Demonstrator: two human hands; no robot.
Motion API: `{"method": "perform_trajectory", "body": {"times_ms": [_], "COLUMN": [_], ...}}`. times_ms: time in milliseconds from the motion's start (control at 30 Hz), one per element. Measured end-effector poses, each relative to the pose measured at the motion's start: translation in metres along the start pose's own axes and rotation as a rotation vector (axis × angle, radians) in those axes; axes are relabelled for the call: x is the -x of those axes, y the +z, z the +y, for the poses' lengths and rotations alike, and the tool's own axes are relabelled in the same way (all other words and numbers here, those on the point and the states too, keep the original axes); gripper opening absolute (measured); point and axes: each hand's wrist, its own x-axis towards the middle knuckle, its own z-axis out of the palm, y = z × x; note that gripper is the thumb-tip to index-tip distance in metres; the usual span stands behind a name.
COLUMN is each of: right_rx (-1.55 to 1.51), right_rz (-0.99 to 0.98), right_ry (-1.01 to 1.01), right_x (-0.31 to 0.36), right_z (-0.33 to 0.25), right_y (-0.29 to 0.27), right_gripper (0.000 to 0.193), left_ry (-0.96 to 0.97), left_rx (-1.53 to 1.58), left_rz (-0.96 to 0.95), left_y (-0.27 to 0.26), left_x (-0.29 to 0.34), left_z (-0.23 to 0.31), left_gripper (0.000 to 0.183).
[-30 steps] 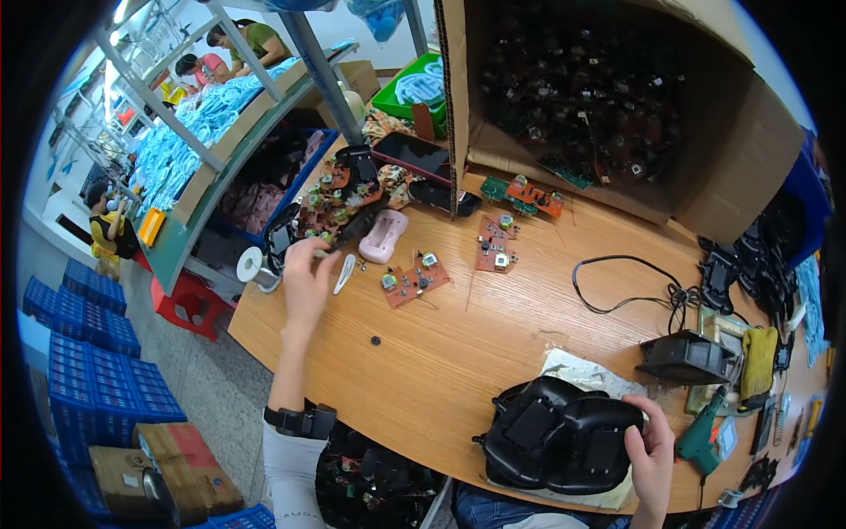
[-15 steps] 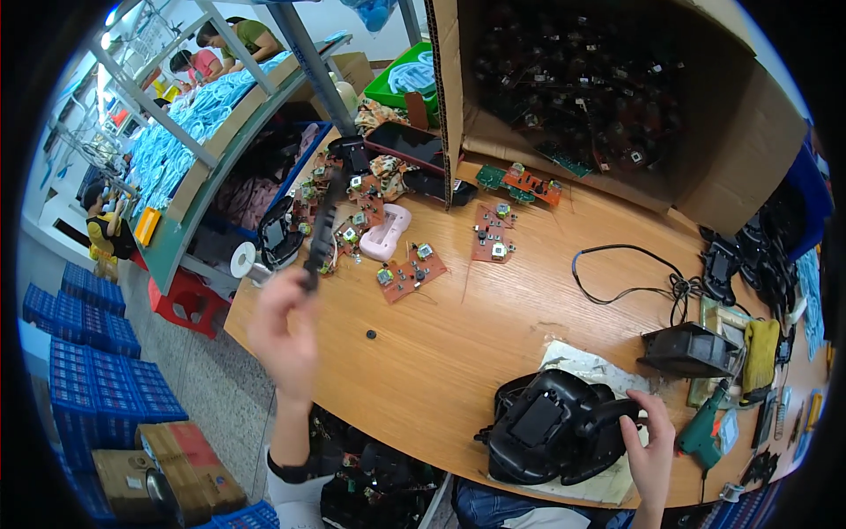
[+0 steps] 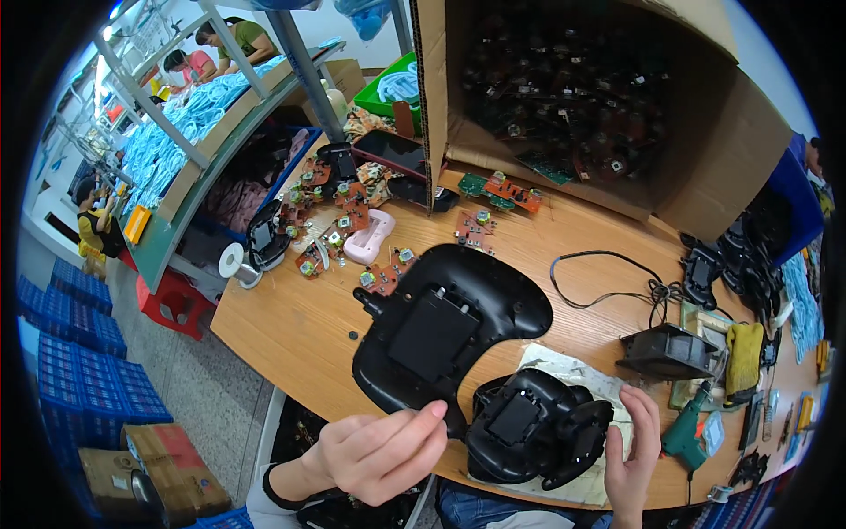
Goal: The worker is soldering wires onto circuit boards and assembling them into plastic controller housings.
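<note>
A black game controller (image 3: pixel 432 339) is raised over the table, its back with a square battery section facing up. My left hand (image 3: pixel 379 457) pinches it by the end of its lower grip. Beside the lifted one, more black game controllers (image 3: pixel 518 423) lie piled on a whitish sheet (image 3: pixel 608 383) near the table's front edge. At the pile's right side is my right hand (image 3: pixel 633 454), thumb and fingers apart, holding nothing. Whether its thumb touches the nearest controller I cannot tell.
Loose brown circuit boards (image 3: pixel 476 229) and a pink controller shell (image 3: pixel 370 236) lie farther back. A large cardboard box (image 3: pixel 705 167) full of boards stands behind. To the right are a black cable (image 3: pixel 604 254), a square black fan (image 3: pixel 670 350) and a green electric screwdriver (image 3: pixel 686 438).
My left hand has come right and nearer, swinging the controller from edge-on to back-up. My right hand has let go of the piled controller's grip. The head view has shifted slightly.
</note>
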Motion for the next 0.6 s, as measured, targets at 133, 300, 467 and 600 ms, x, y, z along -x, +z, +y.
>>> {"method": "perform_trajectory", "body": {"times_ms": [133, 300, 467, 600], "right_rx": [-0.708, -0.725, -0.866, -0.866], "right_rz": [-0.132, -0.555, 0.162, 0.168], "right_ry": [0.174, 0.876, 0.386, 0.417], "right_x": [0.0, 0.005, 0.013, 0.012], "right_z": [-0.025, -0.039, 0.003, -0.004], "right_y": [0.015, 0.015, 0.009, 0.002], "right_gripper": [0.06, 0.088, 0.049, 0.049], "left_ry": [0.125, 0.452, -0.224, -0.777], "left_rx": [0.032, 0.327, 0.009, -0.454], "left_rz": [0.059, 0.058, 0.209, -0.047], "left_y": [0.003, 0.015, 0.052, 0.049], "left_x": [-0.008, -0.02, 0.007, 0.068], "left_z": [0.015, 0.03, -0.063, -0.185], "left_gripper": [0.014, 0.018, 0.022, 0.033]}}
